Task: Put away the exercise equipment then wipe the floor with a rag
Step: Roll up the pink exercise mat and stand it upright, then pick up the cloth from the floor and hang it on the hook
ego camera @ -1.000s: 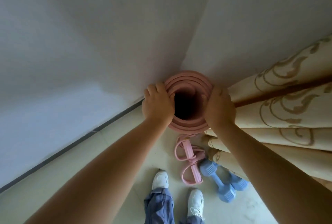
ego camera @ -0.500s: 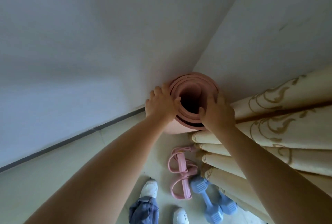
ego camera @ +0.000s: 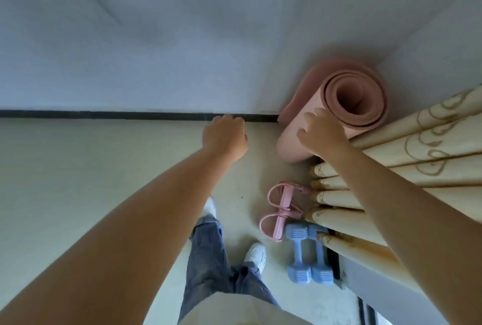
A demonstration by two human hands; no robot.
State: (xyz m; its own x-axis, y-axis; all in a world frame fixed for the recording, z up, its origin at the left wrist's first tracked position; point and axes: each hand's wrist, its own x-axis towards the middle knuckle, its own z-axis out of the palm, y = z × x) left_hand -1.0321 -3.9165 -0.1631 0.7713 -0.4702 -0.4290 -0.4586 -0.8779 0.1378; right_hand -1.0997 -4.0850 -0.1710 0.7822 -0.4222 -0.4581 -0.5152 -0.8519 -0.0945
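while the right hand [ego camera: 322,133] rests loose-fingered on the rolled mat [ego camera: 336,108], the left hand [ego camera: 225,137] has let go, fingers loosely curled.

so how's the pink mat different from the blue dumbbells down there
The rolled pink mat stands upright in the corner between wall and curtain; the blue dumbbells lie flat on the floor. The mat is one wide, soft-looking roll; the dumbbells are two small ridged pieces side by side. The right hand touches the mat; nothing touches the dumbbells. Both sit along the curtain's edge.
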